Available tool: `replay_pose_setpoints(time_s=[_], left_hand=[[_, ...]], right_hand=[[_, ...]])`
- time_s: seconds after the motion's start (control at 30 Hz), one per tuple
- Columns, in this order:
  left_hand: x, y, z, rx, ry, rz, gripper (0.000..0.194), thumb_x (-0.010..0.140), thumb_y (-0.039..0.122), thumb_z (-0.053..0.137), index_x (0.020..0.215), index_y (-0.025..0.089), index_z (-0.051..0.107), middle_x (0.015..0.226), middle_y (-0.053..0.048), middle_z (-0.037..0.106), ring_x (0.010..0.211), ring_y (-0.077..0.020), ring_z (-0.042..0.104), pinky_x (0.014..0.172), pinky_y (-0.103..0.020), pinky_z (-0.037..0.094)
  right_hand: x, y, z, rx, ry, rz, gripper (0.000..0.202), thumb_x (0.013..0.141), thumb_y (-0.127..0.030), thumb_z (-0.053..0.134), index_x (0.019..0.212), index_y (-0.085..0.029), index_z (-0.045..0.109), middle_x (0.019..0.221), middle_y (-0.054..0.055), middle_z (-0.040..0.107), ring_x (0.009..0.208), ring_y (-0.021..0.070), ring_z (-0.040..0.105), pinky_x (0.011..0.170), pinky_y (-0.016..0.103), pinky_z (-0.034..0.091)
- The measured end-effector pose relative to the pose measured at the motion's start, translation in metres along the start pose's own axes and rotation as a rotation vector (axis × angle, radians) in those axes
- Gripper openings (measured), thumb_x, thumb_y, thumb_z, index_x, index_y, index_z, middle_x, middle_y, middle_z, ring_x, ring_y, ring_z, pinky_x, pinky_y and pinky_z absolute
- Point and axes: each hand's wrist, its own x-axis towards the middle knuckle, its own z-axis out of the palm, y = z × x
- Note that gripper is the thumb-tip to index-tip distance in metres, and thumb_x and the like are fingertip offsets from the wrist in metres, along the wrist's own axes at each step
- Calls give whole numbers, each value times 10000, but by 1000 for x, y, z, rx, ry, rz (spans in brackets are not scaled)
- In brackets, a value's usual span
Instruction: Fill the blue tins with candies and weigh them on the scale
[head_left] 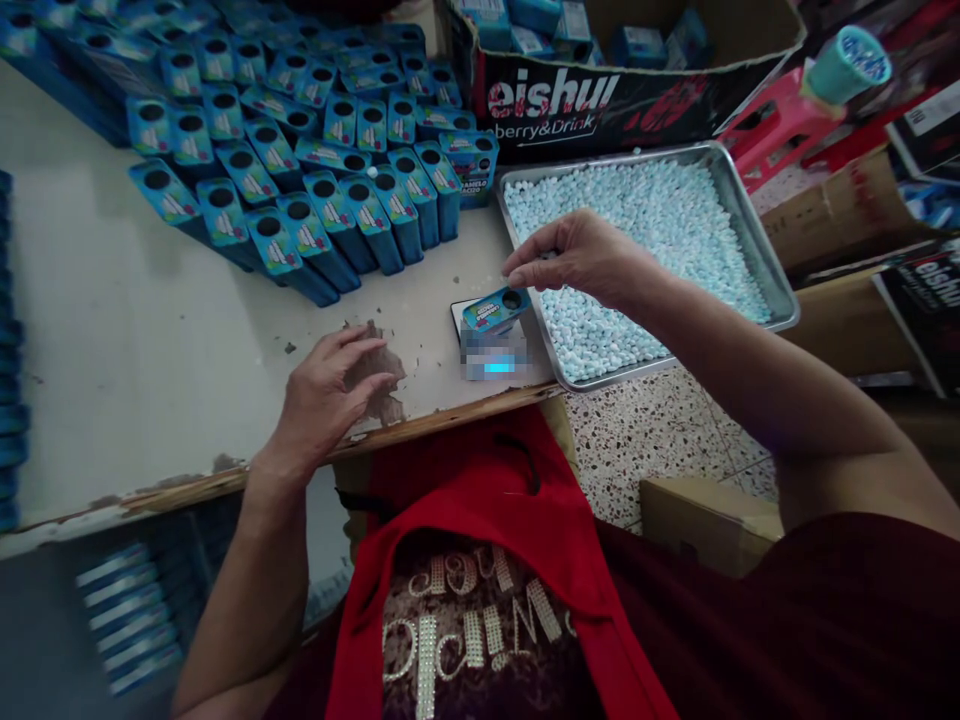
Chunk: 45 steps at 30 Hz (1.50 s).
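Note:
My right hand (574,258) has its thumb and fingertips drawn together in a pinch just above a small blue candy box (489,312). Anything between those fingertips is too small or hidden to make out. The box has a round dark opening in its top and stands on a small digital scale (480,358) with a lit blue display, its digits blurred. Under my right forearm lies a metal tray (789,308) full of pale blue and white candies (645,210). My left hand (319,400) rests near the table's front edge, fingers apart, holding nothing.
Rows of open-topped blue boxes (300,225) fill the back left of the white table (150,350). A black carton (637,105) with more boxes stands behind the tray. At the right, a blue cup (847,70) sits on a pink stool (780,130).

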Motion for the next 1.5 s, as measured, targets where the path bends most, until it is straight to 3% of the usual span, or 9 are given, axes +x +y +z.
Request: replay_pose_setpoints(time_s=[0.33,0.53,0.7,0.87,1.0,1.1,1.2,1.3,1.5], left_hand=[[20,22,10,-29,19,83,346,1098,501,822,1384,309,850,1532,-113,815,1439,-382,789,1259,-593,664],[45,73,22,-47,123,181,512,1087,556,897,1501,279,781,1476,-110,840,1389,-335,809,1265,-521,660],[71,117,51,9,52,245,768,1037,506,978,1675,241,642,1636,-168,747,1533,-362,723,1344,-547,597],[87,132,79,74,-54,137,727,990,424,1026,1600,206,698,1490,-162,797,1372,-377,760,1239,-553,639],[94,138,88,82,-132,55,567,1075,332,917,1590,214,713,1452,-163,791,1362,-395,750,1198,-585,644],[95,138,86,15,-153,38,451,1093,244,848,1528,200,740,1441,-177,789,1376,-397,748,1189,-584,650],[85,126,69,-38,-117,54,373,1066,180,826,1432,210,763,1360,-157,813,1322,-375,767,1154,-554,668],[56,98,28,-7,-6,26,327,1037,165,838,1351,226,770,1286,-134,832,1248,-356,794,1092,-528,691],[-20,17,-123,226,405,-220,333,1051,230,852,1367,253,751,1272,-67,850,1161,-291,826,1031,-451,710]], right_hand=[[0,8,-4,307,124,123,247,950,-288,1044,894,-196,822,737,6,666,660,121,566,546,267,450],[9,26,-29,502,185,257,100,957,-110,902,1007,-160,831,788,17,672,609,79,518,460,188,325],[53,12,-6,484,37,97,112,901,-116,883,996,-160,841,737,-10,608,597,91,453,499,229,298],[107,-34,42,43,-116,-247,117,1056,-287,800,1033,-181,841,658,-50,489,609,130,381,593,299,285],[140,-80,88,-664,-203,-570,281,1014,-187,795,1270,-227,904,879,27,745,889,231,680,807,347,451],[160,-103,114,-1077,-256,-581,564,910,-73,807,1428,-279,894,1133,91,871,1114,346,777,860,394,494],[172,-112,128,-1203,-355,-538,622,851,-51,854,1421,-294,899,1321,106,892,1176,382,797,810,402,510],[175,-115,136,-1203,-330,-479,460,902,-79,872,1331,-240,914,1281,130,900,1156,379,805,806,390,510],[149,-118,143,-1261,-300,-441,308,1010,-169,828,1271,-270,956,1208,136,909,1100,384,817,775,407,474]])
